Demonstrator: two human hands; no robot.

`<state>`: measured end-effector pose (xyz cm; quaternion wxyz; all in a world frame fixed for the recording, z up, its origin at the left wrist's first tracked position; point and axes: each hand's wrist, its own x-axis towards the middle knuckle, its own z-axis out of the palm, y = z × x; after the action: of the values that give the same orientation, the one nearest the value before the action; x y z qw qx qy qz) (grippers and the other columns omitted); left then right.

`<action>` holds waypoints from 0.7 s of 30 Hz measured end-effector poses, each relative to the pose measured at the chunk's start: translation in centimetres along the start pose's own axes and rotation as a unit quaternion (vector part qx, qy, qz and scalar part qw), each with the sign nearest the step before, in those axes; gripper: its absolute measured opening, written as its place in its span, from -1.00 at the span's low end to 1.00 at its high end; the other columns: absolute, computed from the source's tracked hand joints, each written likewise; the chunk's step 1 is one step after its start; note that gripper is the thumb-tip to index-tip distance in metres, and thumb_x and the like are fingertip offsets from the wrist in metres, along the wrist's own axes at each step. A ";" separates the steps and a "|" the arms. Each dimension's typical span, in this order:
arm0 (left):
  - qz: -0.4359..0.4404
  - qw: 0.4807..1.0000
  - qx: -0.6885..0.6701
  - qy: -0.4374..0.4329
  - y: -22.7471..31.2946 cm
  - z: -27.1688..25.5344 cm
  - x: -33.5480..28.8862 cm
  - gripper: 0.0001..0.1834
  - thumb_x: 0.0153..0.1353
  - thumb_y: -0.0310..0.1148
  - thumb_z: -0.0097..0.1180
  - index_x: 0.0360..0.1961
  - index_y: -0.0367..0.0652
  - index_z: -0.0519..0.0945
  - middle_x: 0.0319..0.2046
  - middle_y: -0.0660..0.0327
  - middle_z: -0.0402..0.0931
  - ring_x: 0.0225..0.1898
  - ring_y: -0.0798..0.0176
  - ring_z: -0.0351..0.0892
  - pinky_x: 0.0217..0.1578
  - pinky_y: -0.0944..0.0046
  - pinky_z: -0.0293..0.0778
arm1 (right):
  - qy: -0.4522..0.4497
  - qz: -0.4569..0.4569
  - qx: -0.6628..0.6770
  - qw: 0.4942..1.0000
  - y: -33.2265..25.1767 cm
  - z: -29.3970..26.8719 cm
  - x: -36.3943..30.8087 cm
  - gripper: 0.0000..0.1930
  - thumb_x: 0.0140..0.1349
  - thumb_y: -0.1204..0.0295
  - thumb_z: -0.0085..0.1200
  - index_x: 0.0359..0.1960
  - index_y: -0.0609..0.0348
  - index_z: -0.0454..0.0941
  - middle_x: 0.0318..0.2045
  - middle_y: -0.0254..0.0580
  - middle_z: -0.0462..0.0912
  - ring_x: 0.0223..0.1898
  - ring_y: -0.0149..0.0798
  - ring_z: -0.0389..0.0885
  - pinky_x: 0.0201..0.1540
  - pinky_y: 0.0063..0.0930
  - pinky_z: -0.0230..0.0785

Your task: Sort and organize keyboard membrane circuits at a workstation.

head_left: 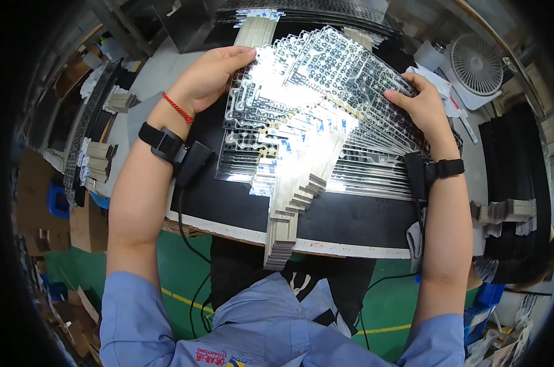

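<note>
The left hand was partly closed at the upper left edge of a fanned stack of membrane circuit sheets, its thumb laid over the top near the edge and its other fingers curled mostly out of sight around the side. The right hand grasped the stack's right edge in a looser bend, thumb on the upper face and forefinger extended along the border; the remaining fingers were largely hidden. The stack lay between the two hands, spread like steps above the table, with a black mat beneath it. Strong glare whitened its middle, so detail there could not be made out. From the stack, grey flat tails ran down toward the person, their stepped ends reaching over the table's near edge, well apart from both hands. A red braided bracelet circled the left wrist, and each wrist wore a black strap with a small device. A white fan stood beyond the right hand.
</note>
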<state>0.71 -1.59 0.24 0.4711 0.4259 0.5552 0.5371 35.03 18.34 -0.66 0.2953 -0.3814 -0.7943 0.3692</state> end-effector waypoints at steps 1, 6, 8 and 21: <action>-0.028 0.999 0.041 0.021 0.4 0.1 -0.2 -0.61 0.50 -0.17 0.03 0.10 -0.27 0.58 -0.14 0.28 0.68 -0.18 0.50 0.63 -0.13 0.43 0.55 | -0.005 0.003 0.009 1.000 0.1 -0.1 0.1 -0.50 0.02 0.33 0.53 -0.06 0.33 0.63 -0.26 -0.24 0.71 -0.27 -0.41 0.63 -0.14 -0.52 0.48; -0.152 0.962 0.214 -0.075 4.4 0.6 -2.9 -0.37 0.48 0.12 -0.03 0.18 -0.30 0.51 -0.13 0.21 0.66 -0.43 0.45 0.67 -0.44 0.51 0.54 | 0.028 0.001 -0.030 0.999 0.4 -0.3 0.3 -0.51 0.02 0.31 0.54 -0.09 0.34 0.62 -0.28 -0.19 0.71 -0.31 -0.39 0.63 -0.17 -0.51 0.48; -0.108 0.973 0.201 -0.040 3.3 2.6 -3.4 -0.18 0.40 0.21 0.04 0.20 -0.46 0.33 -0.28 0.10 0.64 -0.54 0.39 0.67 -0.58 0.49 0.51 | 0.054 0.000 -0.078 0.995 -0.1 0.0 0.0 -0.44 -0.04 0.19 0.55 -0.10 0.33 0.64 -0.29 -0.07 0.74 -0.32 -0.24 0.69 -0.18 -0.40 0.51; 0.108 0.992 -0.066 -0.012 4.0 0.8 -0.8 -0.66 0.47 -0.43 0.05 0.22 -0.18 0.38 -0.14 0.28 0.62 -0.51 0.66 0.50 -0.71 0.64 0.33 | 0.272 -0.373 -0.191 0.866 -7.1 3.1 -3.6 -0.55 0.14 0.23 0.36 0.05 0.08 0.62 0.00 -0.23 0.56 0.09 -0.09 0.45 0.19 -0.18 0.14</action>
<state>1.52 -1.95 4.31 0.4437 0.4580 0.4638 0.6150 31.87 11.13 2.64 0.5363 -0.1911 -0.8208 -0.0456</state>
